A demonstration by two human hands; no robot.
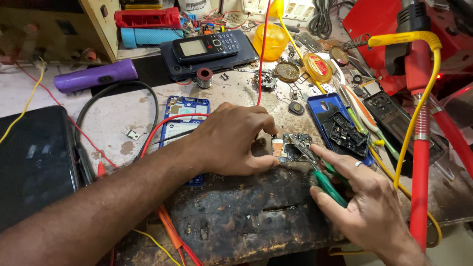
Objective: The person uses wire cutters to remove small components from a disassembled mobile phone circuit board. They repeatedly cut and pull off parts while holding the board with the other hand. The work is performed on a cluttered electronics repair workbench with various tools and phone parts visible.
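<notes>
My left hand rests on the bench and pinches a small phone circuit board by its left edge, holding it on the scorched dark work block. My right hand grips green-handled pliers or cutters; their metal jaws reach up-left onto the circuit board. Behind my left hand lies an opened blue phone frame, partly hidden by the hand and crossed by red and black wires.
A blue phone back cover with black parts lies right of the board. A keypad phone on a dark phone, a purple torch, a solder spool, an orange cup, a red and yellow tool stand and a black case surround the spot.
</notes>
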